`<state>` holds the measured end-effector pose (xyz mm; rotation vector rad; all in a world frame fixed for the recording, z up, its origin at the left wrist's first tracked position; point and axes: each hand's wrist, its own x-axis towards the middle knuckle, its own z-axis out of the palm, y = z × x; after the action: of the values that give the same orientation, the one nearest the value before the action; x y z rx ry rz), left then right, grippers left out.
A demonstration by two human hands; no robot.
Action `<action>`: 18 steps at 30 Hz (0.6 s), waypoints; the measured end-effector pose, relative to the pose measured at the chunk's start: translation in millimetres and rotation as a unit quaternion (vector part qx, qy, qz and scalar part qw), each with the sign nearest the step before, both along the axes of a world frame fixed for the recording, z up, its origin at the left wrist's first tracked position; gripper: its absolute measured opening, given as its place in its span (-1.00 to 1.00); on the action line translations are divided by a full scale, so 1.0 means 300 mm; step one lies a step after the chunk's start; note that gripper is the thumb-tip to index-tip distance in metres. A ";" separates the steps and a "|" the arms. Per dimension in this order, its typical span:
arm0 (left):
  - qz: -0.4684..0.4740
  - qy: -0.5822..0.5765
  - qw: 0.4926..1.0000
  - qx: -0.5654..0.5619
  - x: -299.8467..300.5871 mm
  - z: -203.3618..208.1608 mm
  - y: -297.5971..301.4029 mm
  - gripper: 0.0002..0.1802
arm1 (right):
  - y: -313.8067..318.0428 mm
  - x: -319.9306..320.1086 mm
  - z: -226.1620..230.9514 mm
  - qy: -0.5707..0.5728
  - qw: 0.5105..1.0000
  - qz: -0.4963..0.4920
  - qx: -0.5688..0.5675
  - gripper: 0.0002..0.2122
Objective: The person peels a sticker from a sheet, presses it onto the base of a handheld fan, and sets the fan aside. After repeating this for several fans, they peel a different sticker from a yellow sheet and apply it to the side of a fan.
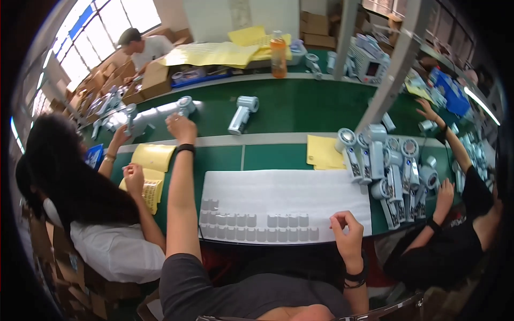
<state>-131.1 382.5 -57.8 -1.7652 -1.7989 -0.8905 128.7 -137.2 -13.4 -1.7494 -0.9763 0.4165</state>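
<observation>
My left hand [181,129] reaches far forward onto the green table, its fingers closed around the handle of a pale grey-blue handheld fan [186,105]. The hand covers most of that handle. Near me lies a white backing sheet [284,190] with rows of small grey stickers [251,234] along its lower left part. Above the sheet's lower right corner is my right hand [349,238], thumb and forefinger brought together; whether something small is between them cannot be made out. Another handheld fan [243,115] lies alone on the far strip of the table.
Many handheld fans [393,171] are piled right of the sheet. Yellow papers [325,152] lie behind it. A co-worker in white [115,246] sits left, one in black [444,257] right. Across the table stand an orange bottle [278,56] and a slanting metal post [393,75].
</observation>
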 end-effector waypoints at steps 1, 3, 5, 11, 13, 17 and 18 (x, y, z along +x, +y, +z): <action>0.032 -0.029 0.993 -0.112 -0.048 -0.017 0.035 -0.42 | -0.006 0.010 0.001 0.005 1.000 -0.021 -0.011 -0.93; 0.031 -0.044 0.980 -0.192 -0.143 -0.019 0.095 -0.34 | -0.006 0.016 0.001 0.000 1.000 -0.027 -0.001 -0.94; 0.010 -0.029 0.973 -0.229 -0.102 -0.011 0.098 -0.37 | -0.016 0.013 -0.007 -0.040 0.998 -0.043 -0.006 -0.96; -0.091 -0.073 0.993 -0.025 0.053 0.118 -0.054 -0.50 | -0.017 -0.032 -0.060 -0.199 0.980 -0.011 0.014 -0.89; -0.113 -0.112 0.987 -0.034 0.101 0.218 -0.131 -0.51 | -0.023 -0.051 -0.056 -0.215 0.977 -0.002 -0.005 -0.88; -0.288 -0.335 0.896 -0.038 0.156 0.270 -0.247 -0.58 | -0.028 -0.078 -0.052 -0.253 0.967 0.025 -0.036 -0.86; -0.359 -0.421 0.833 -0.035 0.173 0.274 -0.277 -0.61 | -0.028 -0.081 -0.053 -0.252 0.967 0.026 -0.036 -0.86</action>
<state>-79.4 299.4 24.5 -2.3587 -1.5563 -2.2084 104.4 -145.6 -29.2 -1.9447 -1.3796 0.0308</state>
